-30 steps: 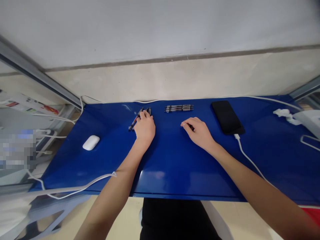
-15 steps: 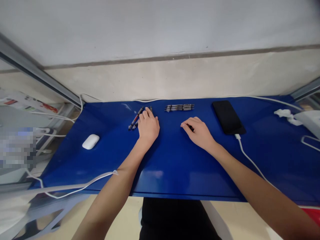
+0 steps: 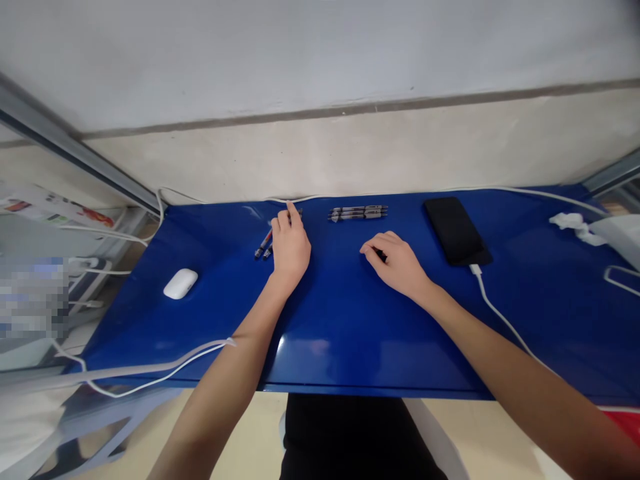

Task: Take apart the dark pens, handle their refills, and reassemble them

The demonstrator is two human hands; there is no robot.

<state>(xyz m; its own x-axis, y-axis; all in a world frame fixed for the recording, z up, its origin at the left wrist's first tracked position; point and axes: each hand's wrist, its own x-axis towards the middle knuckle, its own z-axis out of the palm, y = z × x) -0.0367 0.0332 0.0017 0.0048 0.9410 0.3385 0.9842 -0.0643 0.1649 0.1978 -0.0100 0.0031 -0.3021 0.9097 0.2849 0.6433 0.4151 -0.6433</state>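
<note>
My left hand rests over a small group of dark pens on the blue table. Its index finger stretches out toward the wall and the other fingers bend over the pens, covering much of them; none looks gripped. To the right, several grey-and-black pens lie side by side, parallel to the back edge. Below that row, my right hand sits on the table with curled fingers. A small dark patch shows inside its curl, but what it is stays hidden.
A black phone on a white charging cable lies right of my right hand. At left is a white earbud case. Crumpled white tissue is at far right. A white cord crosses near my left forearm.
My left hand has shifted slightly left over the pens, and its index finger now points farther out toward the back edge. My right hand stays in place, curled.
</note>
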